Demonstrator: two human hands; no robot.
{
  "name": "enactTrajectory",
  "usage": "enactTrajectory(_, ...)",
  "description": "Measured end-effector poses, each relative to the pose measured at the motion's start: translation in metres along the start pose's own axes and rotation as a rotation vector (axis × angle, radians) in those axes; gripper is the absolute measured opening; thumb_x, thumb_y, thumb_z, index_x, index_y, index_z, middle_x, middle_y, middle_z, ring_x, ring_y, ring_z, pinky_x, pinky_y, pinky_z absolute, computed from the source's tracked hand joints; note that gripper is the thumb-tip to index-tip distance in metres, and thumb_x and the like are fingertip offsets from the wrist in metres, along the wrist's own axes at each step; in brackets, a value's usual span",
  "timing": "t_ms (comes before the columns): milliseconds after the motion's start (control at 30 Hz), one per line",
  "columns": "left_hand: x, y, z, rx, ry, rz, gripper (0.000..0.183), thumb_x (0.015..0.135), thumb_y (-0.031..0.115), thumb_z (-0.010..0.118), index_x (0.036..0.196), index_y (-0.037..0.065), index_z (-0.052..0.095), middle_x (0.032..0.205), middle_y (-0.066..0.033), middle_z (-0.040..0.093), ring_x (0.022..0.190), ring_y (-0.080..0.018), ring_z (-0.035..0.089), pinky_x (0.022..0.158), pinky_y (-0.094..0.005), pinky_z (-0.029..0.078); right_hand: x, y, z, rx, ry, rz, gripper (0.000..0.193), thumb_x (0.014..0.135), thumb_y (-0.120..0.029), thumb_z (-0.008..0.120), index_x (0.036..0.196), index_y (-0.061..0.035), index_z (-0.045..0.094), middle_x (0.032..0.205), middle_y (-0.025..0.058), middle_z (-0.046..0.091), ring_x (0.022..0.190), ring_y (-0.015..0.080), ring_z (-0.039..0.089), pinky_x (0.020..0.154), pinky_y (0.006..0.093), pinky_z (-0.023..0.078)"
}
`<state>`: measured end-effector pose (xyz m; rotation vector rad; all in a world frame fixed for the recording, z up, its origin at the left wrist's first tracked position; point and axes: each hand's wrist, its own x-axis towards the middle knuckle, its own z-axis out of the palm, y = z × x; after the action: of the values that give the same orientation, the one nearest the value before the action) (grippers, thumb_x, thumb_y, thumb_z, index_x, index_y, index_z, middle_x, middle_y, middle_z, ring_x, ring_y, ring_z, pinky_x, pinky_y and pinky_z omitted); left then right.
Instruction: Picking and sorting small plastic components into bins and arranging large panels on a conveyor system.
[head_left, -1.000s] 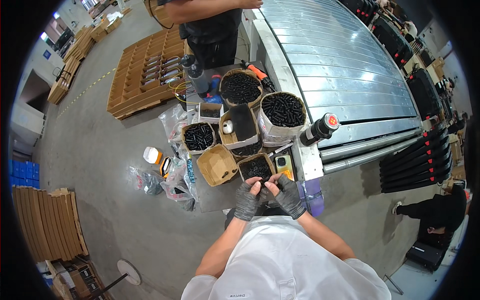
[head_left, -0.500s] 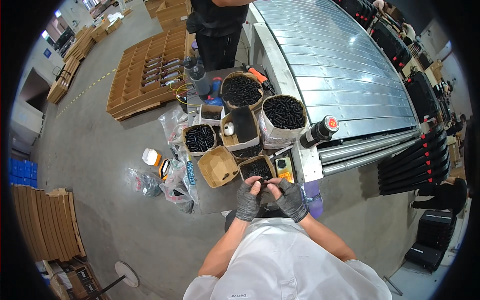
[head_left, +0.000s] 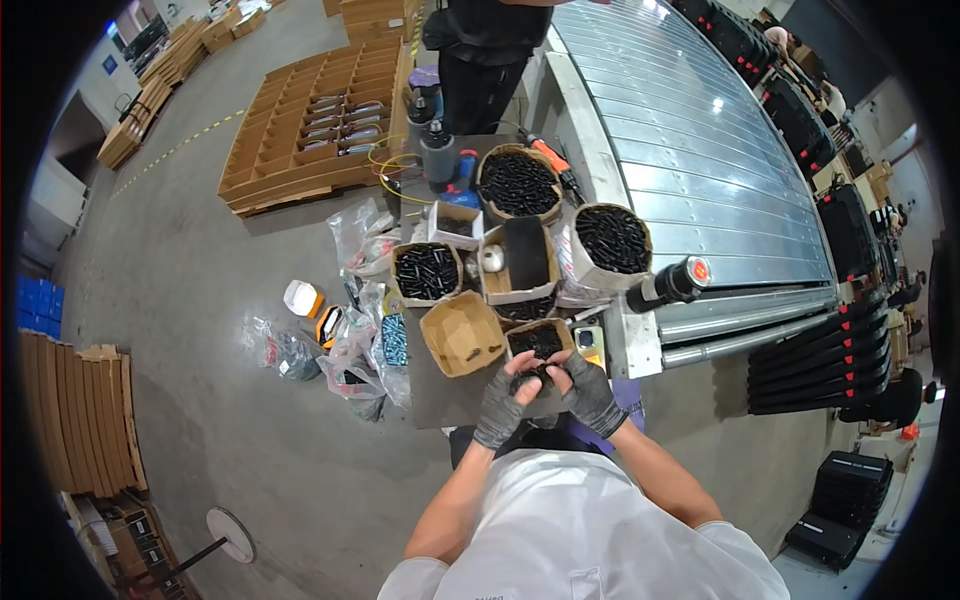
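Note:
My left hand (head_left: 503, 408) and my right hand (head_left: 590, 398), both in grey fingerless gloves, meet at the near edge of the worktable. Their fingertips are closed around small black parts (head_left: 537, 377), too small to make out in detail. Just beyond them stands a small cardboard box (head_left: 540, 341) of black pieces. Left of it, an open cardboard box (head_left: 452, 345) has a few small dark parts on its bottom. Behind are boxes of short black rods: a small one (head_left: 427, 272), a round one (head_left: 519, 183) and a tall white one (head_left: 612, 240).
A roller conveyor (head_left: 700, 180) runs along the right, with a black cylindrical device (head_left: 668, 285) on its corner. A phone (head_left: 589, 345) lies right of the boxes. Bottles (head_left: 438, 155), plastic bags (head_left: 350, 355) and a partitioned carton (head_left: 310, 130) are leftward. A person (head_left: 487, 60) stands beyond the table.
The view has shifted, so the table and boxes sit slightly farther right and lower. Both hands stay together, with the left fingers turned a little more over the small black parts.

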<state>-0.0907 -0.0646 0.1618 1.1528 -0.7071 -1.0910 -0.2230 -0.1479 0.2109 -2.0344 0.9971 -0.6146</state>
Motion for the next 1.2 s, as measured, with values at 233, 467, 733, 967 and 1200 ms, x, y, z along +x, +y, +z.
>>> enactTrajectory(233,-0.027,-0.052,-0.099,0.229,0.311,-0.135,0.029,0.090,0.016,0.061,0.115,0.002,0.057,0.091,-0.0065,0.065,0.077,-0.0112,0.059,0.070,-0.0255,0.049,0.032,0.012,0.073,0.019,-0.059,0.126,0.015,0.088,-0.017,0.059,0.097,-0.0051,0.057,0.078,0.0159,0.062,0.075,0.0340,0.063,0.065,0.0382,0.049)
enactTrajectory(467,0.004,-0.068,-0.151,0.559,0.420,-0.277,0.051,0.085,0.028,0.067,0.124,0.000,0.049,0.075,-0.0047,0.056,0.067,-0.0147,0.054,0.064,-0.0302,0.047,0.086,0.054,0.155,-0.209,-0.169,0.056,0.014,0.086,-0.013,0.057,0.097,-0.0044,0.056,0.083,0.0223,0.063,0.082,0.0407,0.061,0.071,0.0467,0.047)
enactTrajectory(733,0.029,-0.082,-0.161,0.705,0.329,-0.297,0.053,0.083,0.027,0.065,0.127,0.004,0.048,0.071,-0.0092,0.057,0.065,-0.0216,0.057,0.063,-0.0363,0.048,0.110,0.097,0.212,-0.316,-0.153,0.264,0.015,0.085,-0.014,0.054,0.092,-0.0016,0.054,0.085,0.0247,0.061,0.089,0.0432,0.057,0.075,0.0478,0.045)
enactTrajectory(967,0.026,-0.069,-0.168,0.679,0.295,-0.316,0.056,0.083,0.032,0.066,0.128,0.003,0.049,0.073,-0.0090,0.060,0.067,-0.0229,0.060,0.064,-0.0369,0.049,0.097,0.059,0.200,-0.190,0.124,0.291,0.022,0.085,-0.015,0.054,0.102,-0.0019,0.056,0.094,0.0238,0.063,0.093,0.0415,0.060,0.078,0.0457,0.047)
enactTrajectory(1200,0.014,-0.104,-0.186,0.558,0.269,-0.269,0.052,0.085,0.032,0.065,0.125,0.000,0.051,0.074,-0.0049,0.058,0.068,-0.0153,0.057,0.062,-0.0306,0.046,0.004,0.083,0.100,0.762,0.265,0.793,0.011,0.092,-0.013,0.055,0.099,-0.0049,0.057,0.075,0.0026,0.056,0.060,0.0121,0.052,0.052,0.0260,0.042)
